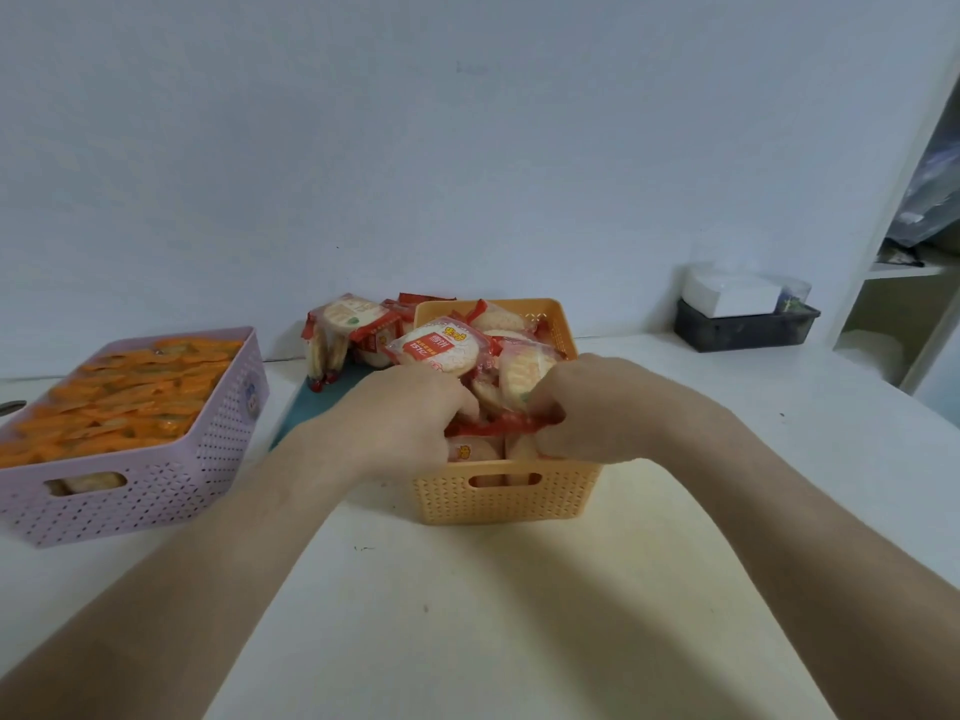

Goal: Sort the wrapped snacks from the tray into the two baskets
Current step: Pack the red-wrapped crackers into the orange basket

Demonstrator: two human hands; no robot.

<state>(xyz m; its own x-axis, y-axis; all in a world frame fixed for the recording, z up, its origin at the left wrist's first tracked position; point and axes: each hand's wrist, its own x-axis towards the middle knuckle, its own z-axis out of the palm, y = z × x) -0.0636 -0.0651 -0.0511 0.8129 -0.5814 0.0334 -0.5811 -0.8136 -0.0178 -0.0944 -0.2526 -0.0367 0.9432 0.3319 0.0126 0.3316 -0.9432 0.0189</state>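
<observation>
One head-worn wide-angle camera looks forward and down, close over the white table (519, 615).

- lilac basket (156, 480) on the left: pale lilac, dotted with small holes
- its wrapped snacks (130, 397): orange
- orange basket (509, 496): light orange, same holed pattern
- its round snacks (441, 348): red-and-white wrappers
- tray (322, 402): dark teal
- far right bin (743, 330): dark grey

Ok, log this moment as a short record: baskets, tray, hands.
purple basket: left, full of orange-wrapped snacks
orange basket: centre, heaped with red-wrapped crackers
tray: between and behind the baskets, leftover packets at its far end
left hand: in orange basket, fingers curled on the crackers
right hand: same basket, pinching a red wrapper edge
sorting: not yet finished
</observation>
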